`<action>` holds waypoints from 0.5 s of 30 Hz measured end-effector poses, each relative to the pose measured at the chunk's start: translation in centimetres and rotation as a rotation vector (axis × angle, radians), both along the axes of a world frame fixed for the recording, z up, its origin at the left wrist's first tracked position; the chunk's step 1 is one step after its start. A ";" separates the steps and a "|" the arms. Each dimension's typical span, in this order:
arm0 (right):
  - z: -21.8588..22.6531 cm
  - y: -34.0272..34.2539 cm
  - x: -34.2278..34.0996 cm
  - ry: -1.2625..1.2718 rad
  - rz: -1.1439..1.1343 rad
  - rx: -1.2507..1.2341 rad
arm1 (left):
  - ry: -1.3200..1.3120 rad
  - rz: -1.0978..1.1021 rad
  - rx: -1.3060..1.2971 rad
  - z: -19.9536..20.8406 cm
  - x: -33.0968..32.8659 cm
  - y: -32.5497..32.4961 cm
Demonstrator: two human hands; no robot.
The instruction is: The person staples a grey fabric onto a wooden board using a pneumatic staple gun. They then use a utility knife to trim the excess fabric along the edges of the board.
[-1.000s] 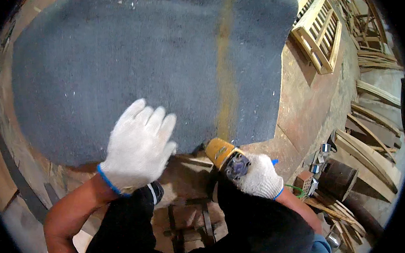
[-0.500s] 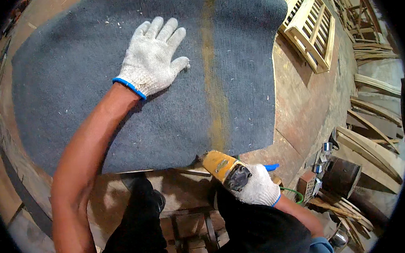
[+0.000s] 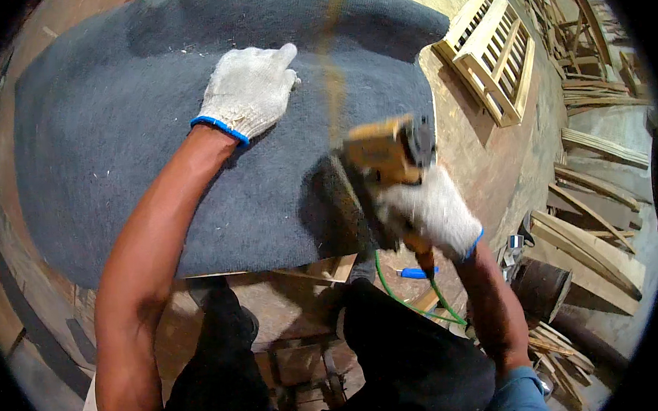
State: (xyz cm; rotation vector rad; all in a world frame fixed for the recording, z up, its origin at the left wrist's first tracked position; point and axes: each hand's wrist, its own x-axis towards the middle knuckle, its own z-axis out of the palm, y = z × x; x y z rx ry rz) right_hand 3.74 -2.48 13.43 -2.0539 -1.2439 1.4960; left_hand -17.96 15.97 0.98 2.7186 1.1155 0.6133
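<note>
A large sheet of dark grey carpet (image 3: 138,164) with a faded yellow stripe is spread before me, its far part rising in soft folds. On it rests my left hand (image 3: 248,90), in a white knitted glove with a blue cuff. Its fingers are curled under, and whether they pinch the carpet is hidden. My right hand (image 3: 438,210), gloved alike, is wrapped round the handle of a yellow air nail gun (image 3: 382,149). The tool is blurred by motion and held above the carpet's right part, casting a shadow there. A green hose (image 3: 382,277) hangs near its handle.
Below the carpet's near edge a wooden frame (image 3: 325,270) shows. A blue-handled tool (image 3: 414,273) lies near the hose. Slatted wooden frames (image 3: 495,60) stand at the far right. Curved wood pieces (image 3: 588,254) and a dark metal drum (image 3: 541,287) fill the right side.
My right hand has raised the nail gun from the carpet's near edge up and forward over the carpet. My left hand's spread fingers have curled in. The carpet's right edge has shifted left.
</note>
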 end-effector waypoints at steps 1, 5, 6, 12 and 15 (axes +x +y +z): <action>-0.2 1.8 0.3 -0.021 -0.002 -0.027 | -0.020 0.005 -0.009 -0.2 0.1 0.1; -0.8 7.1 -1.3 -0.052 0.001 0.120 | -0.096 0.029 0.023 -1.7 -1.1 0.7; -0.2 8.1 -1.8 -0.080 -0.007 0.068 | -0.100 0.038 0.019 -1.6 -0.8 0.7; -1.8 9.7 -2.5 -0.256 0.112 0.141 | -0.147 0.065 0.065 -2.2 -0.7 1.0; -1.2 8.8 -2.8 -0.270 0.172 0.069 | -0.163 0.067 0.104 -2.5 -1.1 0.9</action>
